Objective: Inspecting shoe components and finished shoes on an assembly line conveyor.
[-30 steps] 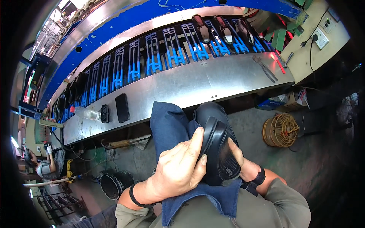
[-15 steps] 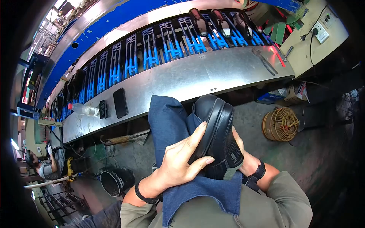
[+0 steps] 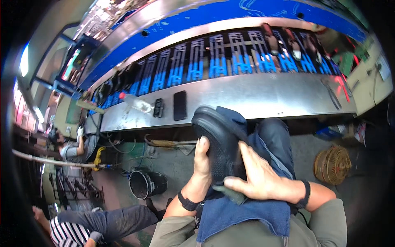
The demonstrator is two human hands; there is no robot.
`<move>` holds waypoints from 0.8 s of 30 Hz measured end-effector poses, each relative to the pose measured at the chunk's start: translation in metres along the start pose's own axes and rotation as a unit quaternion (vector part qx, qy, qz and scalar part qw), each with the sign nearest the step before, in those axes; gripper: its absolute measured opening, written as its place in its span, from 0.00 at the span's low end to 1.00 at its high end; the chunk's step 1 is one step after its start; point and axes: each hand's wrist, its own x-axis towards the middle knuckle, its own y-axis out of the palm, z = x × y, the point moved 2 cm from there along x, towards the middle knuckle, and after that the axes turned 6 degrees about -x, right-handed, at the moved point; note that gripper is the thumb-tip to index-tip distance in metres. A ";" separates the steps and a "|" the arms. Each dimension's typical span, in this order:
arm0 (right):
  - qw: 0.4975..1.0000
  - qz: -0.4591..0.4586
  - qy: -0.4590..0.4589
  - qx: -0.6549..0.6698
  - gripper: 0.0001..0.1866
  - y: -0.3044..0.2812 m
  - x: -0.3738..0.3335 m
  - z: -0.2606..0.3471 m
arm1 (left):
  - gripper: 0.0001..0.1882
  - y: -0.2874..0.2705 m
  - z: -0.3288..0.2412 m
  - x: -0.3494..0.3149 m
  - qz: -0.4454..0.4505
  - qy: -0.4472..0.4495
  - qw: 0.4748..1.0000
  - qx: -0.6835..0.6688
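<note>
A black shoe [image 3: 221, 144] is held over my lap, its toe pointing away from me and slightly left. My left hand [image 3: 200, 162] grips its left side with the thumb up against the edge, its other fingers hidden behind the shoe. My right hand [image 3: 263, 175] is closed on the other side, fingers along the edge and thumb across the heel part. A grey-green flap [image 3: 230, 194] hangs at the near end of the shoe. Under it lies a blue denim apron [image 3: 247, 212] across my lap.
Beyond my knees runs a metal bench [image 3: 242, 92] with a phone [image 3: 180, 106], a small black object [image 3: 158, 108], a bottle [image 3: 138, 103] and pliers [image 3: 330, 94]. Blue racks [image 3: 177, 74] carry several shoes. A black bucket [image 3: 146, 183] and a wicker basket [image 3: 332, 164] stand on the floor. Two people are at left.
The shoe has been turned over from right to left, and my hands have shifted their hold around it. My view has swung left, showing more of a person in stripes.
</note>
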 end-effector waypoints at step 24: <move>0.955 0.007 -0.290 0.069 0.28 -0.044 0.058 -0.010 | 0.47 0.019 -0.034 -0.022 0.042 0.174 0.950 0.254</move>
